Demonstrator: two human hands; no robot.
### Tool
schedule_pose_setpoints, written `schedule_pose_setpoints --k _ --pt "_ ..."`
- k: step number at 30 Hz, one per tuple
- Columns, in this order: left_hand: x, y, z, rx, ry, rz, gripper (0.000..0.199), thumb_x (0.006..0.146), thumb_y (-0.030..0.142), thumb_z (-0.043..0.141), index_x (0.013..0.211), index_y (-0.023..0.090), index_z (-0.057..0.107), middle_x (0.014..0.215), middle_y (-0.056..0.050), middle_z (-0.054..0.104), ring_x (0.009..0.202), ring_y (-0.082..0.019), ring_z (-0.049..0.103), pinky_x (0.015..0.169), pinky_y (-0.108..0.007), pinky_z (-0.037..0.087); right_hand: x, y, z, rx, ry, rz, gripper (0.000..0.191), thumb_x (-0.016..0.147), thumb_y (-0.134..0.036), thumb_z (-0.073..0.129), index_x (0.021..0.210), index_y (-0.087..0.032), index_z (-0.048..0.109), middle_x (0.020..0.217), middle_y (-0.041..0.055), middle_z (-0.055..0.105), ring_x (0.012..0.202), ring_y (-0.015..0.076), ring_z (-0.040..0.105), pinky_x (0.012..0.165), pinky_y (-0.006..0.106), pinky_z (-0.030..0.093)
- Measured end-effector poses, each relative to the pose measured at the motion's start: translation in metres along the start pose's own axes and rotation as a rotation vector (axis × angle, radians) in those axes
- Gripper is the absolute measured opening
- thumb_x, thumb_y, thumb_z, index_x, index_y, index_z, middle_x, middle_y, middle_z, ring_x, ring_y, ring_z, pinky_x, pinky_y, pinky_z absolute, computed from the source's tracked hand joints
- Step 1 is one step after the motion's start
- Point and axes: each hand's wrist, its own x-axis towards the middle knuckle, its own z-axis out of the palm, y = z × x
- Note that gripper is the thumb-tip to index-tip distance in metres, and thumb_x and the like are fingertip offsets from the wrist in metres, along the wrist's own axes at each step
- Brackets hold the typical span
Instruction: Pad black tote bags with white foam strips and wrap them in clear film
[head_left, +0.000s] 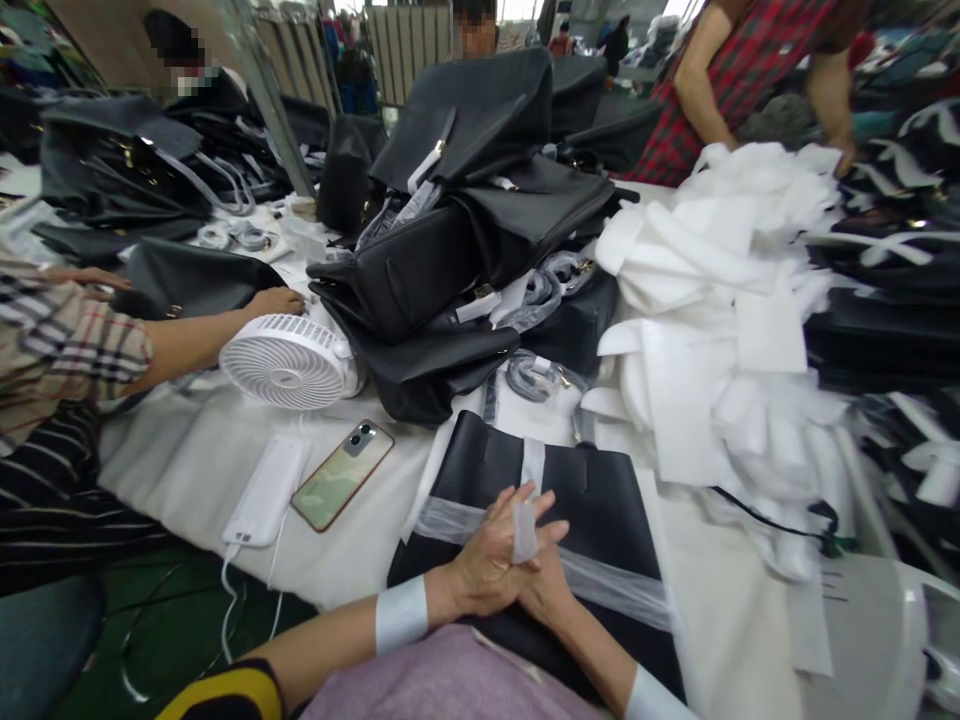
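In the head view, my left hand (484, 565) rests against my right hand (546, 585), partly covering it, with fingers stretched out. A small white strip (524, 532) lies around or on one finger; I cannot tell which hand's. Both hands are over a flat black bag (600, 500), which lies on the table in front of me. A translucent white band (611, 585) crosses this bag from side to side, and a short pale strip hangs at its top middle. Some of the right fingers are hidden behind the left hand.
Left of the bag are a phone (343, 475), a white power bank (266, 490) with cables, and a white fan (289, 362). Black bags (420, 270) are heaped behind. White foam pieces (690, 400) pile up at right. Co-workers' arms (199, 340) reach in.
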Motion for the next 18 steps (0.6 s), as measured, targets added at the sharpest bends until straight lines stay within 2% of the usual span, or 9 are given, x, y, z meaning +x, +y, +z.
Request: schedule_pose_setpoints --k 2,5,9,11,14,16,18 --pt "-0.003 -0.004 0.004 0.049 -0.023 0.001 0.049 0.099 0.040 0.026 0.147 0.029 0.035 0.160 -0.007 0.022 0.149 -0.027 0.011 0.117 -0.054 0.021 0.003 -0.011 -0.008 0.152 0.066 0.056 0.040 0.088 -0.037 0.042 0.121 -0.020 0.056 0.099 0.0096 0.068 0.080 0.0240 0.065 0.071 0.035 0.055" --pt "-0.006 -0.004 0.009 0.121 -0.053 0.023 0.053 0.099 0.037 0.032 0.150 0.031 0.024 0.163 -0.008 0.010 0.149 -0.029 0.009 0.116 -0.056 0.023 0.006 -0.022 -0.017 0.342 0.223 0.159 0.033 0.086 -0.046 0.045 0.104 -0.020 0.056 0.078 0.0026 0.064 0.065 0.0194 0.059 0.059 0.029 0.050" --pt "-0.002 0.001 0.016 0.199 -0.013 0.007 0.058 0.098 0.038 0.034 0.152 0.029 0.017 0.163 -0.010 0.001 0.149 -0.030 0.007 0.116 -0.057 0.022 0.007 -0.023 -0.021 0.414 0.320 0.248 0.037 0.085 -0.053 0.045 0.099 -0.020 0.053 0.074 0.0009 0.061 0.064 0.0189 0.058 0.062 0.031 0.049" --pt "0.000 0.002 0.020 0.247 -0.009 -0.014 0.063 0.097 0.042 0.037 0.153 0.023 0.015 0.162 -0.014 0.002 0.149 -0.032 0.006 0.116 -0.057 0.022 0.007 -0.021 -0.020 0.502 0.378 0.306 0.039 0.085 -0.055 0.047 0.101 -0.020 0.051 0.071 -0.0004 0.058 0.060 0.0175 0.055 0.058 0.030 0.048" --pt "0.002 0.002 0.024 0.337 -0.015 -0.029 0.072 0.095 0.048 0.042 0.153 0.017 0.013 0.161 -0.019 0.009 0.148 -0.034 0.010 0.116 -0.055 0.024 0.012 -0.020 -0.019 0.665 0.482 0.435 0.038 0.083 -0.053 0.053 0.103 -0.021 0.049 0.058 -0.0067 0.045 0.047 0.0130 0.043 0.045 0.025 0.037" --pt "0.003 0.003 0.027 0.413 -0.018 -0.034 0.075 0.094 0.049 0.044 0.153 0.017 0.012 0.159 -0.021 0.016 0.147 -0.034 0.016 0.115 -0.053 0.025 0.017 -0.021 -0.023 0.751 0.531 0.477 0.038 0.082 -0.051 0.056 0.103 -0.020 0.048 0.053 -0.0094 0.040 0.043 0.0111 0.037 0.042 0.023 0.032" --pt "0.004 0.004 0.028 0.489 -0.017 -0.033 0.078 0.092 0.051 0.047 0.154 0.020 0.010 0.157 -0.022 0.021 0.145 -0.037 0.022 0.114 -0.053 0.027 0.019 -0.025 -0.036 0.780 0.598 0.458 0.038 0.082 -0.052 0.057 0.103 -0.021 0.048 0.051 -0.0104 0.040 0.041 0.0101 0.035 0.041 0.022 0.032"
